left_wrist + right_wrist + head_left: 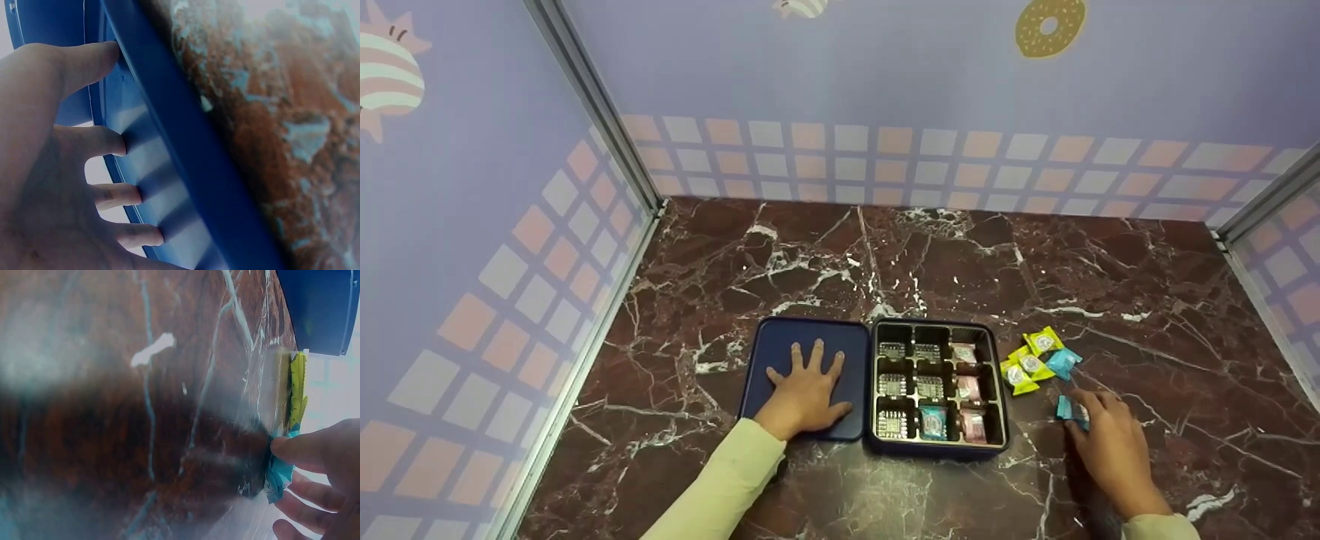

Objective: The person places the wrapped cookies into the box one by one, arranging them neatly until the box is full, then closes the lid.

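With fingers spread, my left hand (802,394) rests on a dark blue square lid (776,349); the left wrist view shows its fingertips (115,142) touching the lid. Beside it stands a blue box (941,450) with a gold divided tray. Pink wrapped candies (968,388) sit in its right column, and a blue wrapped candy (933,422) lies in the front middle compartment. On the table to the right, my right hand (1114,446) pinches another blue wrapped candy (278,479) between thumb and fingers. Its palm side is hidden in the head view.
Right of the box lie three yellow wrapped candies (1042,341) and one more blue candy (1063,363), close together. Dark red marbled tabletop (825,255) surrounds everything. Printed purple panels (885,82) wall it at the back and sides.
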`<state>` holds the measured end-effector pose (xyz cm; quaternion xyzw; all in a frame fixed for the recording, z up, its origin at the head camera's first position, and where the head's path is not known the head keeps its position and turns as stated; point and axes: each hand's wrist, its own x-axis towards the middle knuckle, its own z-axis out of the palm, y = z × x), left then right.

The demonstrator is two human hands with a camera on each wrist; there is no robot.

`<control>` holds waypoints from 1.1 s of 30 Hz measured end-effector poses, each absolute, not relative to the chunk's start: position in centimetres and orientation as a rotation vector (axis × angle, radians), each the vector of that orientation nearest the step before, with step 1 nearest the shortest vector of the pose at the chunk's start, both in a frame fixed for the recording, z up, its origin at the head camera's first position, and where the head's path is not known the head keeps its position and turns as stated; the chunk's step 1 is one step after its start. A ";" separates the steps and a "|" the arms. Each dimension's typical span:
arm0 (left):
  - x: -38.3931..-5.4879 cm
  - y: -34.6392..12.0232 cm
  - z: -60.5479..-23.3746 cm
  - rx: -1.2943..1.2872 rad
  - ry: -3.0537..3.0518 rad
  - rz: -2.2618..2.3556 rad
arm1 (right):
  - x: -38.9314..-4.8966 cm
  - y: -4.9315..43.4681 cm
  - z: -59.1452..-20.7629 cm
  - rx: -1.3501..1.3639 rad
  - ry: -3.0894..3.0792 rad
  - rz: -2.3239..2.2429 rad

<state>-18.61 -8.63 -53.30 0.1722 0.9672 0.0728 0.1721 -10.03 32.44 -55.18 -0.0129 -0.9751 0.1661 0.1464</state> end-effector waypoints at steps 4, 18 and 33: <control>-18.6 -8.7 -53.3 0.488 2.748 0.205 | -10.0 32.3 -55.1 -0.042 -2.806 0.509; -18.7 -8.7 -53.3 0.507 2.756 0.173 | -10.0 31.6 -55.1 -0.068 -2.808 0.491; -18.6 -8.7 -53.4 0.497 2.755 0.211 | -9.9 31.0 -55.1 -0.127 -2.823 0.635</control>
